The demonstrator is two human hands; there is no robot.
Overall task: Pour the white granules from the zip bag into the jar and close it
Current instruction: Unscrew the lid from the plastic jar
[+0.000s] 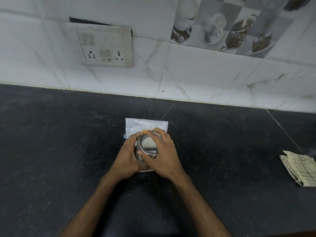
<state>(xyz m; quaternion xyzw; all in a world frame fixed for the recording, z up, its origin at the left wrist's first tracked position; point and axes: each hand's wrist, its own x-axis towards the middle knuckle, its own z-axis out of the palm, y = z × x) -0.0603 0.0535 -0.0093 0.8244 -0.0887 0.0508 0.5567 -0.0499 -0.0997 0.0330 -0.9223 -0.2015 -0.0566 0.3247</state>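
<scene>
A small steel jar [148, 146] with a see-through lid stands on the dark counter [68, 151] at the middle. White granules show through the lid at its lower edge. My left hand [127, 156] grips the jar's body from the left. My right hand [162, 153] curls over the lid, thumb on the near rim and fingers on the far rim. A clear zip bag [145, 124] with an orange tab lies flat just behind the jar, partly under my hands. Something white shows beneath the jar at the near side.
A folded striped cloth [299, 170] lies at the counter's right edge. A white tiled wall [205, 74] rises behind the counter, with a switch and socket plate [104, 47] at upper left.
</scene>
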